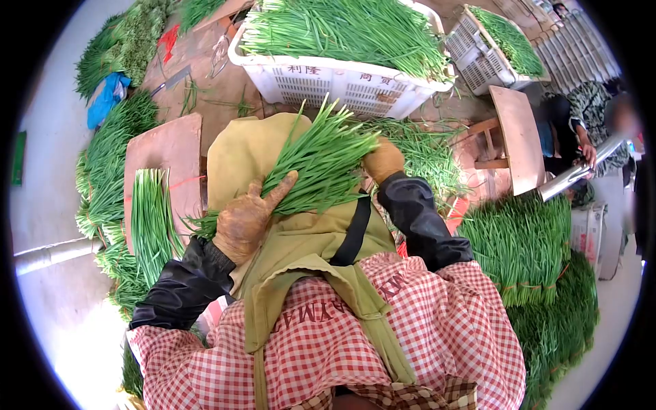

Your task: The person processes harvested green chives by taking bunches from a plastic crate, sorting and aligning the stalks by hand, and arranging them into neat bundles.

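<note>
A loose bunch of green garlic chives (318, 164) lies slanting across my lap, over an olive apron (253, 147). My left hand (244, 222), in a stained, tan-coloured glove, grips its lower left side, with two fingers laid over the leaves and the others hidden. On the bunch's right side, my right hand (384, 161) is closed against the stalks, its fingertips covered by them. Left of me, a smaller bundle of chives (152, 219) rests on a pinkish board (164, 147). Both my forearms are in black sleeves.
Ahead stands a white crate (328, 72) heaped with chives; another crate (471, 58) is behind it at right. Loose chives (424, 154) litter the floor. Tied bundles (519, 246) are stacked at right, more (123, 157) at left. A wooden stool (516, 140) and a seated person (594, 130) are at right.
</note>
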{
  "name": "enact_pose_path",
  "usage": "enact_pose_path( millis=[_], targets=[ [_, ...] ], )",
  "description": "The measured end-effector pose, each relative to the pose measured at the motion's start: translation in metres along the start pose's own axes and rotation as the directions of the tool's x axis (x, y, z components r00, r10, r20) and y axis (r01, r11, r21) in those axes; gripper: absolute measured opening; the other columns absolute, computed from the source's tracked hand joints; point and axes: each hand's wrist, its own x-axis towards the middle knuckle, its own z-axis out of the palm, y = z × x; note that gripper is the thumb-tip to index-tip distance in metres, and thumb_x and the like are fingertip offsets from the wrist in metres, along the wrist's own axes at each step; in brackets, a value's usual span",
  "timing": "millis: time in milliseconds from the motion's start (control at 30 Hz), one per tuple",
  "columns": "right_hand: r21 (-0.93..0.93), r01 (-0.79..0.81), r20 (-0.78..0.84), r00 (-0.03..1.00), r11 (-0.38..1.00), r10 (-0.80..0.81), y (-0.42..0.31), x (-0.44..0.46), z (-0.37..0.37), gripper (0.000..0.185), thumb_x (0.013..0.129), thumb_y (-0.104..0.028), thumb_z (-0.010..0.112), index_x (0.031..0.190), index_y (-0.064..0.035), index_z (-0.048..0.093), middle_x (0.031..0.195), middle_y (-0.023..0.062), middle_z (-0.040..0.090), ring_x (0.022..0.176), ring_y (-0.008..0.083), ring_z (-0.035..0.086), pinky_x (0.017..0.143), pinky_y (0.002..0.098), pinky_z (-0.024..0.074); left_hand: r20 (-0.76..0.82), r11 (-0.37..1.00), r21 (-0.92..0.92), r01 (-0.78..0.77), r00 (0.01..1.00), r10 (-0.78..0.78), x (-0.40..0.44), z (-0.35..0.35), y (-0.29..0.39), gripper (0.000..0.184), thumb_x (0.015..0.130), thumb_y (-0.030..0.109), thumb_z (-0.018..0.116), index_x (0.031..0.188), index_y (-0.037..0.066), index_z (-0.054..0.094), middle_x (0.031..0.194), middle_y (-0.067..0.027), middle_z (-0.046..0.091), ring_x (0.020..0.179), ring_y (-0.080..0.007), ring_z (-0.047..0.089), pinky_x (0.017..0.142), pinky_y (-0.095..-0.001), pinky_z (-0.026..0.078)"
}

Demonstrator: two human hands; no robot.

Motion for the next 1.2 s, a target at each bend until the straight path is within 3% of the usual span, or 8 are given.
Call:
enact_pose_path(
  millis=[133, 200, 333, 433, 733, 867, 1033, 1200],
  targets=[
    [-0.490, -0.120, 0.264, 0.923, 0.863, 0.278, 0.148, 0.043, 0.001, 0.033, 0.084, -0.021, 0.054, 0.112, -0.0071, 0.065, 0.113, 0.0198, 0.064, 0.108, 0.0340, 0.061, 0.091, 0.0429, 0.0475, -0.001, 0.999, -0.028, -0.017, 1.000, 0.017, -0.003, 0.005, -0.006, 0.076, 0.079, 0.021, 0.066, 0.144, 0.039, 0.031, 0.126, -0.0171, 0.053, 0.071, -0.0267, 0.067, 0.053, -0.0349, 0.053],
    [-0.479, -0.292, 0.152, 0.901, 0.828, 0.406, 0.190, 0.041, -0.017, 0.033, 0.085, -0.021, 0.054, 0.113, -0.0061, 0.065, 0.115, 0.0203, 0.063, 0.110, 0.0344, 0.060, 0.092, 0.0438, 0.0465, -0.086, 0.995, -0.024, -0.097, 0.992, 0.094, -0.005, 0.018, -0.017, 0.074, 0.084, 0.006, 0.052, 0.144, 0.043, 0.030, 0.120, -0.0185, 0.055, 0.066, -0.0262, 0.065, 0.055, -0.0345, 0.055],
    [-0.087, 0.067, -0.064, 0.995, 0.994, -0.073, 0.072, 0.021, -0.073, 0.037, 0.087, -0.038, 0.059, 0.108, -0.0077, 0.066, 0.111, 0.0192, 0.064, 0.103, 0.0339, 0.061, 0.087, 0.0419, 0.0467, -0.127, 0.992, -0.010, -0.129, 0.984, 0.127, -0.008, 0.026, -0.024, 0.075, 0.084, 0.005, 0.052, 0.144, 0.044, 0.029, 0.122, -0.0195, 0.054, 0.067, -0.0270, 0.065, 0.056, -0.0349, 0.055],
    [0.179, 0.507, 0.012, 0.856, 0.843, -0.517, -0.015, 0.001, -0.076, 0.036, 0.087, -0.038, 0.059, 0.102, -0.0056, 0.066, 0.102, 0.0187, 0.064, 0.099, 0.0333, 0.060, 0.087, 0.0410, 0.0453, -0.094, 0.993, 0.000, -0.120, 0.988, 0.119, -0.007, 0.029, -0.026, 0.075, 0.084, 0.005, 0.052, 0.144, 0.044, 0.028, 0.124, -0.0201, 0.053, 0.067, -0.0274, 0.065, 0.056, -0.0349, 0.055],
    [0.457, 0.417, 0.217, 0.804, 0.786, -0.553, 0.003, 0.028, -0.040, 0.034, 0.089, -0.033, 0.057, 0.103, -0.0030, 0.064, 0.098, 0.0192, 0.064, 0.093, 0.0315, 0.061, 0.081, 0.0388, 0.0456, -0.271, 0.992, 0.068, -0.105, 0.955, 0.120, 0.005, 0.032, -0.023, 0.074, 0.081, 0.008, 0.054, 0.147, 0.031, 0.029, 0.122, -0.0112, 0.057, 0.062, -0.0232, 0.064, 0.051, -0.0330, 0.052],
    [0.277, 0.226, -0.120, 0.973, 0.934, -0.200, 0.014, 0.033, -0.084, 0.035, 0.090, -0.037, 0.056, 0.100, -0.0042, 0.066, 0.103, 0.0221, 0.063, 0.099, 0.0333, 0.060, 0.086, 0.0383, 0.0451, -0.292, 0.987, 0.070, -0.146, 0.943, 0.161, 0.005, 0.028, -0.024, 0.074, 0.079, 0.006, 0.053, 0.146, 0.027, 0.031, 0.118, -0.0088, 0.059, 0.060, -0.0226, 0.063, 0.051, -0.0322, 0.051],
    [0.091, 0.568, 0.096, 0.812, 0.818, -0.575, -0.038, 0.036, -0.071, 0.038, 0.089, -0.041, 0.055, 0.099, -0.0062, 0.067, 0.104, 0.0192, 0.064, 0.100, 0.0335, 0.060, 0.087, 0.0422, 0.0450, -0.201, 0.987, 0.011, -0.158, 0.967, 0.157, 0.005, 0.033, -0.025, 0.077, 0.076, 0.003, 0.056, 0.146, 0.027, 0.033, 0.114, -0.0083, 0.060, 0.061, -0.0235, 0.063, 0.053, -0.0328, 0.051],
    [-0.010, 0.288, 0.054, 0.956, 0.958, -0.287, 0.010, 0.082, -0.037, 0.036, 0.091, -0.037, 0.050, 0.096, -0.0070, 0.068, 0.100, 0.0143, 0.066, 0.093, 0.0344, 0.061, 0.082, 0.0438, 0.0465, -0.255, 0.967, -0.213, -0.139, 0.964, 0.083, 0.020, 0.032, -0.013, 0.082, 0.073, 0.006, 0.061, 0.146, 0.030, 0.032, 0.107, -0.0103, 0.061, 0.062, -0.0240, 0.062, 0.052, -0.0335, 0.051]
  ],
)
